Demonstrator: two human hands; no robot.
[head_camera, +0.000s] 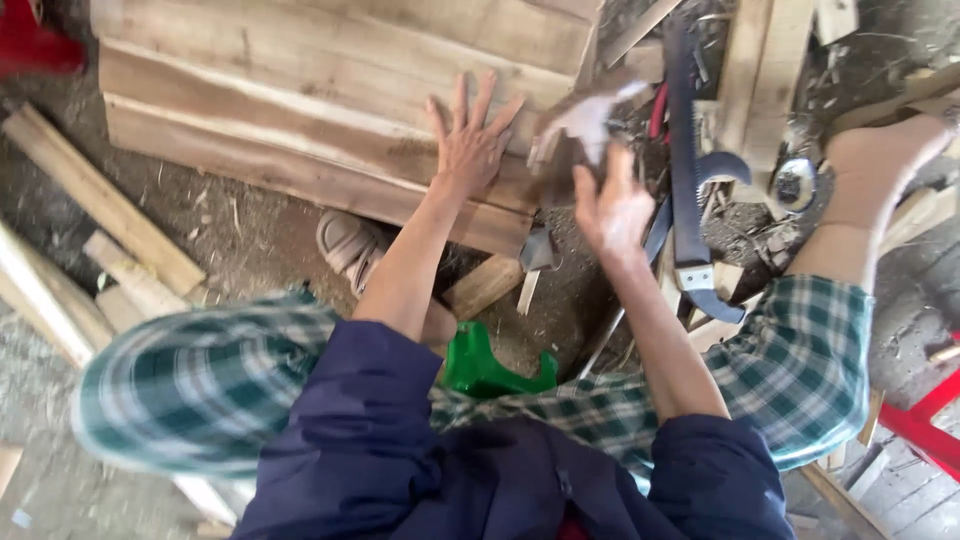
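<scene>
My left hand (470, 145) lies flat with fingers spread on the near edge of a stack of rough wooden planks (300, 100). My right hand (612, 205) is raised beside it, fingers loosely apart, just below a blurred pale piece of wood or tool (580, 125); whether it grips that piece is unclear. Both forearms come out of dark blue sleeves. I sit over a green stool (485, 370) with green checked trousers (200, 380) on my knees.
A blue-handled saw (688, 170) lies to the right among wood scraps. Loose timber offcuts (100, 200) lie on the dirt floor at left. My sandalled foot (350, 245) sits under the planks, a bare foot (870, 165) at right. Red frame parts (925, 420) at lower right.
</scene>
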